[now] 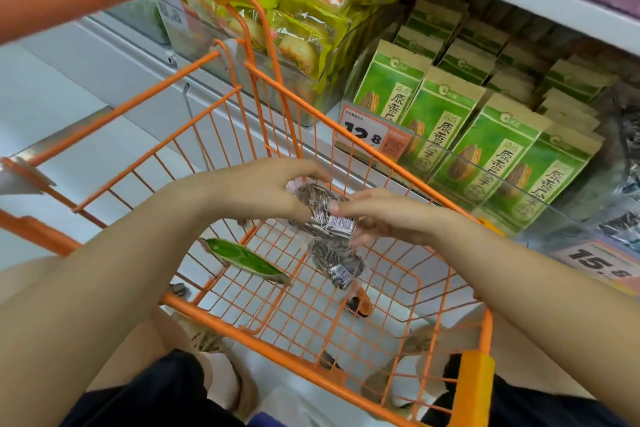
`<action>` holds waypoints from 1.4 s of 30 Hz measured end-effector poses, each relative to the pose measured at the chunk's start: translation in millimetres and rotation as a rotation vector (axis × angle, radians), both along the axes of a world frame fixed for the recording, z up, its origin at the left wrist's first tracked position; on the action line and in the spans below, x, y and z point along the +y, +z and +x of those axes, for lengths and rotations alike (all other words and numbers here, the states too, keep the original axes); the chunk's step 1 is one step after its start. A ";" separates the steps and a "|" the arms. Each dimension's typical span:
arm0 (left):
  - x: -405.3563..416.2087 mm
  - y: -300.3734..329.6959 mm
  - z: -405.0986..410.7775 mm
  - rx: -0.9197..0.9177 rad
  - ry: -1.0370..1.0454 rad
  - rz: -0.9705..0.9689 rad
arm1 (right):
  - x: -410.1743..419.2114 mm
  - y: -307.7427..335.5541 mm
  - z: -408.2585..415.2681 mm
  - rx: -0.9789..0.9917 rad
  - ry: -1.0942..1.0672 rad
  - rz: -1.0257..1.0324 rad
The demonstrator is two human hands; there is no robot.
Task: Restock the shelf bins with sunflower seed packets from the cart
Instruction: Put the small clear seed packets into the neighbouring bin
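Seed packets held above the cart

Here my left hand (263,189) and right hand (388,215) both grip clear sunflower seed packets (325,215) over the orange cart (346,329), near its shelf-side rim. 1 green packet (246,260) lies in the basket, well apart.

Cart (346,135) sits left of the shelf bin (519,184), touching its front. Boxed packets (485,152) stand in rows inside the bin. One clear seed packet (337,263) and a flat packet (246,260) lie in the cart; another packet (322,211) held above, between left hand (263,191) and right hand (388,215).
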State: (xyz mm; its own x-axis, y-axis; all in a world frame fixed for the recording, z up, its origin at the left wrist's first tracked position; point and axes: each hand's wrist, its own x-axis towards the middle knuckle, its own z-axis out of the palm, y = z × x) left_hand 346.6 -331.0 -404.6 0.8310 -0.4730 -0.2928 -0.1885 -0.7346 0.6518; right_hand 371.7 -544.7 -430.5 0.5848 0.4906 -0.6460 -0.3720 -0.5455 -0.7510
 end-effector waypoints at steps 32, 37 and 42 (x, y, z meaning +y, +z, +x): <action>19.9 -12.3 23.6 -0.216 0.333 0.334 | 19.9 -59.8 1.2 -0.269 0.690 -0.773; 17.4 -13.5 21.4 -0.216 0.339 0.342 | 27.6 -54.9 -7.5 -0.058 0.506 -0.601; 18.9 -13.5 17.1 -0.211 0.339 0.365 | 35.5 -67.0 -3.7 -0.356 0.423 -0.622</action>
State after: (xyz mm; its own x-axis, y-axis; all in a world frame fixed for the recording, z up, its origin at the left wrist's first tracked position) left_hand 363.8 -312.1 -418.1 0.9780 -0.0666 -0.1979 -0.0006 -0.9487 0.3160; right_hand 368.0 -509.2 -497.5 0.6520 0.3292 -0.6830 0.1602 -0.9403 -0.3004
